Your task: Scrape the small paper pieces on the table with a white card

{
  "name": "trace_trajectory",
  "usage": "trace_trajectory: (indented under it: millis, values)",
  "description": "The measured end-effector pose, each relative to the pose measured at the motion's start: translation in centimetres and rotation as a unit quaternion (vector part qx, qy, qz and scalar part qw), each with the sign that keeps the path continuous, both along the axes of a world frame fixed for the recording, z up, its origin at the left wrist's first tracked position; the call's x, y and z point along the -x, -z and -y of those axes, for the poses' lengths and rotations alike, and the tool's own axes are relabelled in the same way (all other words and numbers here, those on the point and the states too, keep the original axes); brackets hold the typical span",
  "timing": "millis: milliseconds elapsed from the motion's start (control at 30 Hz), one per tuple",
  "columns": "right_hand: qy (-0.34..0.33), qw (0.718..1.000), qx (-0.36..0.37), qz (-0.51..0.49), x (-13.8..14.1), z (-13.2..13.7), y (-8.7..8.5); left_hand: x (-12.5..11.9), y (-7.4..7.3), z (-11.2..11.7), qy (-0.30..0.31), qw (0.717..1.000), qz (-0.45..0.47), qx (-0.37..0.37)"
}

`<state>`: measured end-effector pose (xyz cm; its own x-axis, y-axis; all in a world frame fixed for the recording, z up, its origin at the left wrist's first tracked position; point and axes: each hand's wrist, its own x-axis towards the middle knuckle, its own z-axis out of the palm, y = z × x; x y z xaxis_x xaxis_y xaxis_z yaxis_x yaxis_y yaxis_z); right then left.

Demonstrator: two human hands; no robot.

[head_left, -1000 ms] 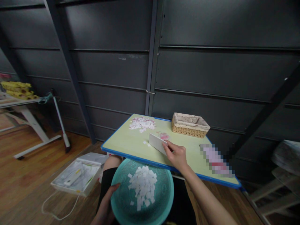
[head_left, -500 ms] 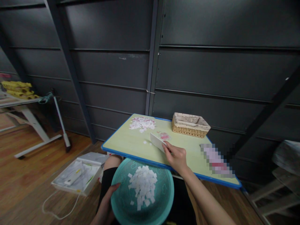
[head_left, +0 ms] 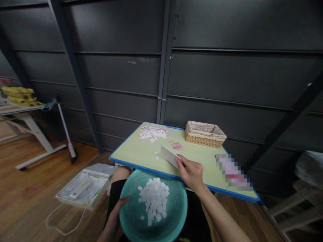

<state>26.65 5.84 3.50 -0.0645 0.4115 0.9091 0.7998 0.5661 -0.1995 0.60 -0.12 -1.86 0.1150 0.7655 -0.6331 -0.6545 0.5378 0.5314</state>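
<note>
My right hand point(head_left: 192, 171) grips a thin white flat card point(head_left: 169, 156), held on edge against the yellow tabletop point(head_left: 136, 153). Two small white paper squares point(head_left: 156, 155) lie just left of the card. On my lap, below the table's blue edge, rests a green plastic basket point(head_left: 178, 215) with a heap of white paper squares point(head_left: 154, 198) inside. My left hand point(head_left: 118, 210) holds the basket's left rim, thumb over the inside and the other fingers hidden beneath. Farther back on the table lies a pile of white and pink paper pieces point(head_left: 153, 132).
A lined wicker basket point(head_left: 205, 141) stands at the table's back right. A blurred-out pink and white item point(head_left: 233, 171) lies at the right. On the floor at left is an open white box point(head_left: 79, 191) with a cable. A dark panelled wall point(head_left: 121, 74) rises behind.
My right hand and the card have shifted slightly, the card's upper edge a little left and lower. The small squares near it have moved. My left hand and the green basket stay put.
</note>
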Motion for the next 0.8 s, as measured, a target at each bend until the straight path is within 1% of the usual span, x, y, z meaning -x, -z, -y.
trace_trajectory:
  millis: [100, 200, 267, 400, 633, 733, 800]
  values:
    - [0.009, 1.0, -0.004, 0.007, 0.0, 0.0, -0.1, 0.0, -0.1, 0.1, 0.008, 1.0, -0.004, -0.017]
    - [0.007, 1.0, 0.002, 0.016, 0.2, 0.0, 0.0, 0.0, 0.0, 0.2, 0.001, 1.0, -0.021, -0.018]
    - [-0.002, 1.0, 0.002, 0.014, 0.4, 0.1, 0.1, 0.0, 0.1, 0.3, -0.002, 0.999, -0.037, -0.016]
    - [-0.026, 1.0, 0.003, 0.013, 0.9, 0.2, 0.2, 0.0, 0.3, 0.2, -0.003, 0.999, -0.036, -0.023]
    - [-0.074, 0.995, 0.068, -0.028, 1.2, -0.7, 0.5, 0.3, 0.5, 0.0, 0.008, 1.0, -0.006, -0.013]
    - [-0.054, 0.994, 0.069, -0.058, 0.9, -1.0, 0.5, 0.2, 0.2, 0.1, -0.004, 1.0, -0.018, -0.007]
    - [-0.04, 0.996, 0.06, -0.058, 0.7, -1.0, 0.4, 0.0, 0.0, 0.2, -0.014, 0.999, -0.028, -0.014]
